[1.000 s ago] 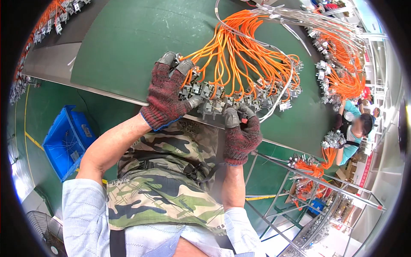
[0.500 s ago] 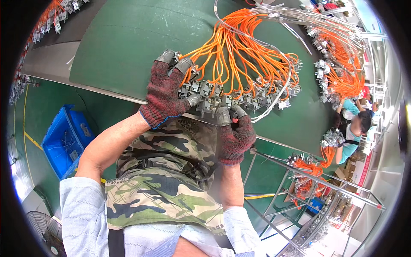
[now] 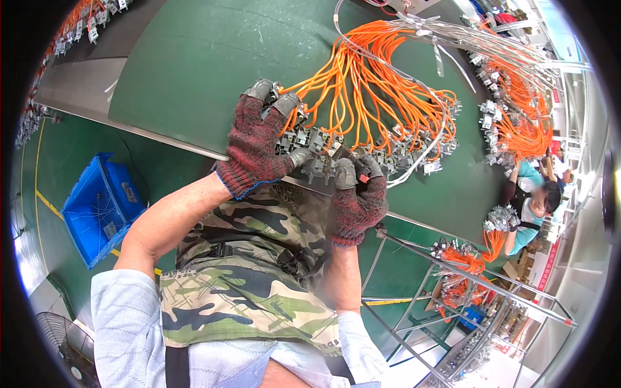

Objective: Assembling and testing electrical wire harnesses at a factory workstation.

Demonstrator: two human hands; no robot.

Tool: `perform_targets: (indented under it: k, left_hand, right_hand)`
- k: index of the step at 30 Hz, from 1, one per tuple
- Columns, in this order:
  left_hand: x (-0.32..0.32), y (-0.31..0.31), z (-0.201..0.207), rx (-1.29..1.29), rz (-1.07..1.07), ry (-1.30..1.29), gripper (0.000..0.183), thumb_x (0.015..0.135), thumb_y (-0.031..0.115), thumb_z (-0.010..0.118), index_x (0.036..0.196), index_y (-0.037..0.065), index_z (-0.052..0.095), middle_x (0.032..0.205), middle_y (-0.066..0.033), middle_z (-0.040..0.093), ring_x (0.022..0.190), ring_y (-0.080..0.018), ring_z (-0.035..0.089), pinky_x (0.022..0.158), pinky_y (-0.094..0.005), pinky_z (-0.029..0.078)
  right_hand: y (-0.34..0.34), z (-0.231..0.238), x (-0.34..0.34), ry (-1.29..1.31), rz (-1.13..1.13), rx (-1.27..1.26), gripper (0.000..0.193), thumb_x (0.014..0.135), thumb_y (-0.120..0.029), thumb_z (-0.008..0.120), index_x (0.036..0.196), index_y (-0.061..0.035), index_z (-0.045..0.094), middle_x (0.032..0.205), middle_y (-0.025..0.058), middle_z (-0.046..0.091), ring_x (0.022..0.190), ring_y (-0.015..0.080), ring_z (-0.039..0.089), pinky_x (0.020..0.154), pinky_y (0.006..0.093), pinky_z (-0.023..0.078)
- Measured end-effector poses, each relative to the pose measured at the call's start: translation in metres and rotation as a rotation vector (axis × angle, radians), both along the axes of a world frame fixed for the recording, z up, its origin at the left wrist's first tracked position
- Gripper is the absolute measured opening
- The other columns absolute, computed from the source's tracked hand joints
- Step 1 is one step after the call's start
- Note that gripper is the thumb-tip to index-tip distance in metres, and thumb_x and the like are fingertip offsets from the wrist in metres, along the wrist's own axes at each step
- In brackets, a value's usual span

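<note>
A bundle of orange cables [image 3: 362, 77] fans out on the green tabletop, ending in a row of grey metal connectors [image 3: 394, 155] along the near edge. My left hand [image 3: 259, 142], in a dark red knit glove with grey-taped fingertips, is curled round the connectors at the left end, thumb on the near side and fingers beyond. Just right of it, my right hand [image 3: 359, 205], gloved alike, is closed at the table edge beside the connectors. A small dark and red piece shows between its thumb and fingers; its kind cannot be made out.
A green-topped table [image 3: 200, 58] carries the bundle. On the floor at left stands a blue bin [image 3: 97, 213], with a fan [image 3: 61, 336] below it. A metal frame rack [image 3: 414, 310] is at right. Beyond it, a co-worker [image 3: 533, 207] is beside more orange cable bundles [image 3: 527, 129].
The view has shifted slightly, so the table and cables appear a little further right. My right fingertips have turned a little, showing more of the dark and red piece. My left hand stays on the connectors.
</note>
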State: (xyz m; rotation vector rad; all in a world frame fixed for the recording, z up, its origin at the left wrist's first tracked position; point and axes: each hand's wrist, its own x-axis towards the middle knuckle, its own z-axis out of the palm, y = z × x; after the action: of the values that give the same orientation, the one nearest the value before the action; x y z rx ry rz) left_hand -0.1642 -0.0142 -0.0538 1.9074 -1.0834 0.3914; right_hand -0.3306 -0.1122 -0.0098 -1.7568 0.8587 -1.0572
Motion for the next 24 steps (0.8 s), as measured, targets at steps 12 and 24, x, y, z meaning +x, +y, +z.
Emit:
perform_targets:
  k: [12, 24]
  left_hand:
    - [0.000, 0.000, -0.003, 0.016, -0.003, -0.005, 0.082, 0.072, 0.042, 0.091, 0.141, 0.010, 0.061, 0.143, -0.0259, 0.047, 0.130, -0.0478, 0.049, 0.110, -0.0585, 0.045]
    - [-0.001, -0.002, -0.005, 0.012, -0.019, 0.039, 0.080, 0.072, 0.042, 0.090, 0.141, 0.012, 0.062, 0.144, -0.0259, 0.046, 0.132, -0.0471, 0.048, 0.112, -0.0594, 0.043]
  right_hand:
    - [-0.015, 0.027, -0.022, 0.043, -0.103, 0.031, 0.029, 0.094, -0.002, 0.079, 0.121, 0.0052, 0.070, 0.104, 0.0110, 0.077, 0.090, 0.0130, 0.069, 0.084, 0.0294, 0.059]
    - [-0.027, 0.048, -0.028, 0.561, 0.043, -0.189, 0.030, 0.091, -0.010, 0.084, 0.119, -0.0016, 0.075, 0.096, 0.0084, 0.081, 0.086, 0.0113, 0.074, 0.081, 0.0287, 0.059]
